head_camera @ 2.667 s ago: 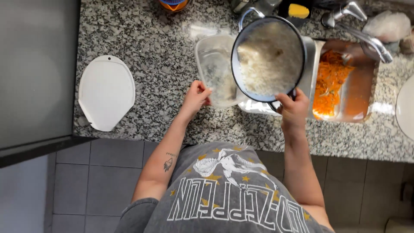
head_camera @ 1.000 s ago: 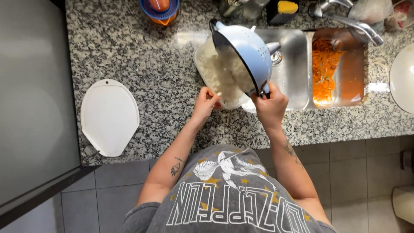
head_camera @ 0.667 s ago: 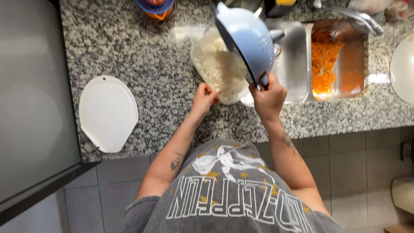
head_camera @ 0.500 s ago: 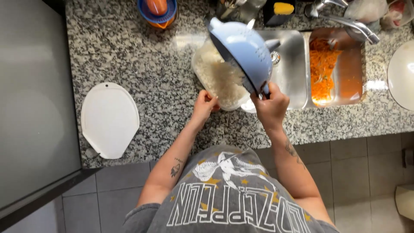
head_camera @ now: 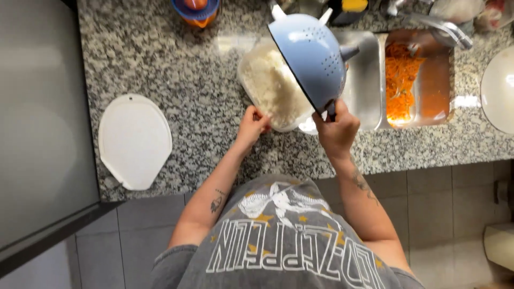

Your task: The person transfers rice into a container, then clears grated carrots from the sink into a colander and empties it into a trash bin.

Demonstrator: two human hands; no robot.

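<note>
Head view, looking down: your right hand [head_camera: 336, 130] is closed around the handle of a pale blue colander [head_camera: 313, 60], tipped steeply so its mouth faces a clear plastic container [head_camera: 256, 96] just beyond your left hand [head_camera: 252, 121], whose fingers pinch the container's near rim. White rice [head_camera: 276, 85] already heaps inside it. The step in hand appears to be emptying the colander; finishing likely calls for a firmer tilt while you steady the container.

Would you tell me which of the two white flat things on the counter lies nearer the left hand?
The white cutting board, left of the left hand; the white plate sits at the far right edge, beyond the sink.
</note>
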